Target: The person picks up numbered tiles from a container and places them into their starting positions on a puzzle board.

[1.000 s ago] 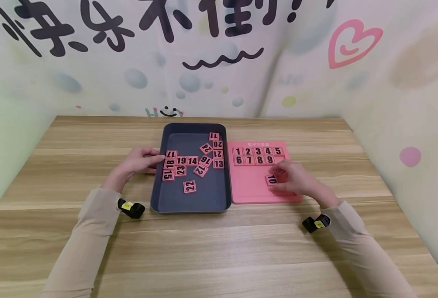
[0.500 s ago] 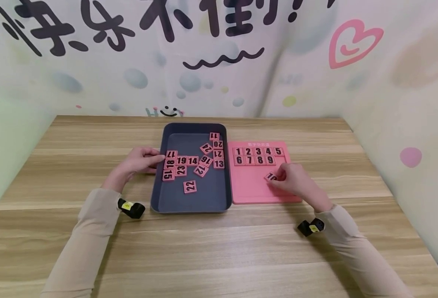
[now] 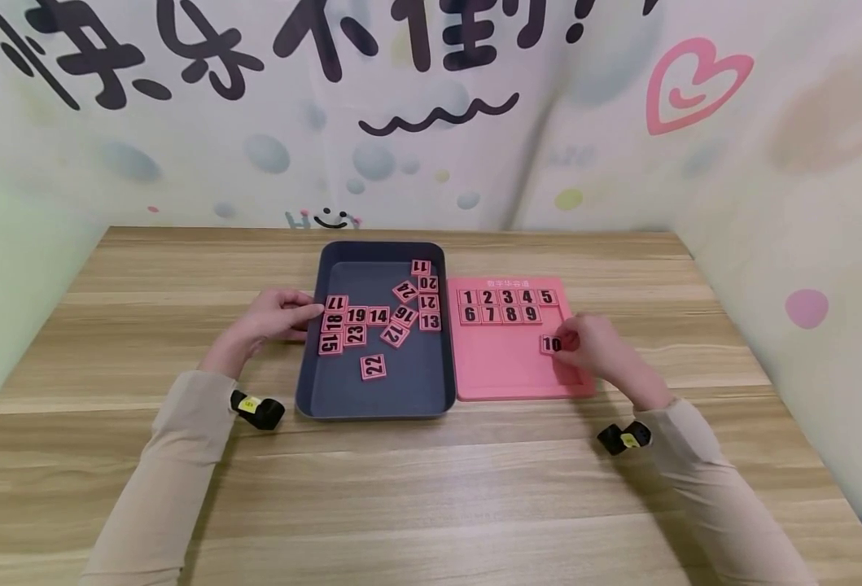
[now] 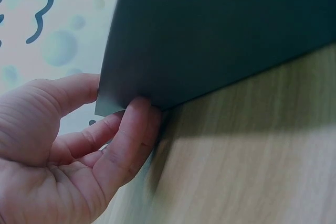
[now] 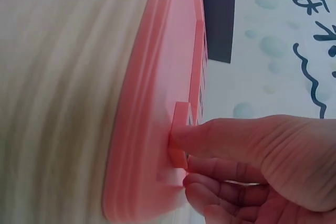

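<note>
My right hand (image 3: 597, 346) pinches the number tile 10 (image 3: 550, 345) between thumb and fingers, over the right part of the pink puzzle board (image 3: 504, 374). In the right wrist view the thumb presses the edge of the tile (image 5: 180, 135), close to the board's surface. On the board, tiles 1 to 5 form the top row and 6 to 9 (image 3: 530, 315) the second. My left hand (image 3: 278, 316) holds the left side of the dark tray (image 3: 379, 407), thumb at the rim and fingers against the outer wall (image 4: 199, 35).
Several loose number tiles lie in the tray, turned various ways, among them 22 (image 3: 374, 367), 14 (image 3: 378, 316) and 11 (image 3: 421, 267). The tray stands directly left of the board on a wooden table (image 3: 431, 505). A printed wall (image 3: 255, 187) rises behind the table.
The number tile 10 has turned from sideways to upright and moved slightly right, with my right hand. My left hand and the tray have stayed in place.
</note>
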`<state>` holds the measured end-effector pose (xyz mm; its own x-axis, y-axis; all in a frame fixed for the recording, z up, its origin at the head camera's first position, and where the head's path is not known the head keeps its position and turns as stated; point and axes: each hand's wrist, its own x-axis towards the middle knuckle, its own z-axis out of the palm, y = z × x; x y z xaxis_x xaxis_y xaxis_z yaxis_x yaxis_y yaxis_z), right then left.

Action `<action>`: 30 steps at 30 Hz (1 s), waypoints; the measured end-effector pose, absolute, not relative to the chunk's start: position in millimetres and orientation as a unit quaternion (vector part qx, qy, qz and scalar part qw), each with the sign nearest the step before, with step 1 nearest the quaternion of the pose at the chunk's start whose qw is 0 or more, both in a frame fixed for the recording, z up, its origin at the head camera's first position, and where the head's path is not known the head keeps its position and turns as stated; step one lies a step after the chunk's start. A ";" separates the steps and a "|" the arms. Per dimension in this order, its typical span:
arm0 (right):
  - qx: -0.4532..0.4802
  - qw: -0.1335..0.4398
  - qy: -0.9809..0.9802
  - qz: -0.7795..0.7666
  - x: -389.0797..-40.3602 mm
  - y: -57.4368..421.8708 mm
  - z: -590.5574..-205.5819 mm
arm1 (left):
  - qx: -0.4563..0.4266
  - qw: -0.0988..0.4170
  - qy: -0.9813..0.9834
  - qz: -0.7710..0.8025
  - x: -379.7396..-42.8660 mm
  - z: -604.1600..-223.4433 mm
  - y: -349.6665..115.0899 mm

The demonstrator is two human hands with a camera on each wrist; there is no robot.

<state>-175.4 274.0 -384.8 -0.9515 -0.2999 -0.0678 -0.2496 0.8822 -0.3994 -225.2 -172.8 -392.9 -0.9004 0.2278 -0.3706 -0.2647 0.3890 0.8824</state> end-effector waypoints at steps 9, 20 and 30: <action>-0.152 0.050 0.973 -0.169 -186.8 280.5 -385.2 | -0.014 0.227 0.801 0.553 -225.5 -393.3 -172.6; -0.156 0.050 0.973 -0.163 -205.4 284.3 -384.8 | -0.012 0.221 0.803 0.553 -225.4 -391.4 -172.2; -0.106 0.017 0.971 -0.212 -215.4 283.0 -386.6 | -0.012 0.224 0.803 0.552 -224.9 -390.9 -172.7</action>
